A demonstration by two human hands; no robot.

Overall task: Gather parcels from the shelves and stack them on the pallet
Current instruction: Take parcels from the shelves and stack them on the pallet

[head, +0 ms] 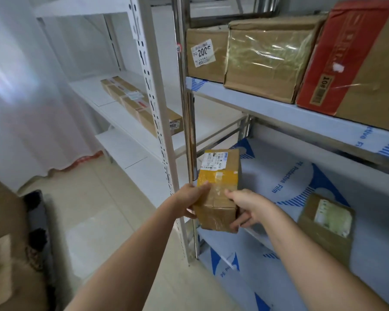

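At the far left edge, well left of the held parcel, a stack of brown cardboard (2,243) fills the lower corner, too blurred to tell apart as separate boxes. Further in, up and left of the held parcel, a long flat carton (142,104) lies on a white shelf (112,113) of the pale rack, behind a perforated white upright (157,122).

The left hand (189,202) holds the small taped parcel (218,191) at its left side, its grip closed on the box with the thumb laid across the top face and the fingers wrapped beneath. The parcel is held in the air in front of the chrome post (190,131), at the level of the middle shelf, with its white label facing up at the far end. The right hand (248,208) grips the parcel's right side, thumb on top and fingers curled under the near corner.

Above and right of the held parcel, three boxes sit side by side on the upper shelf (279,108): a labelled brown box (206,55), a tape-wrapped box (270,59) and a red-and-brown box (355,63). Low to the right of the held parcel, another small parcel (326,221) rests on the film-covered middle shelf (285,176).
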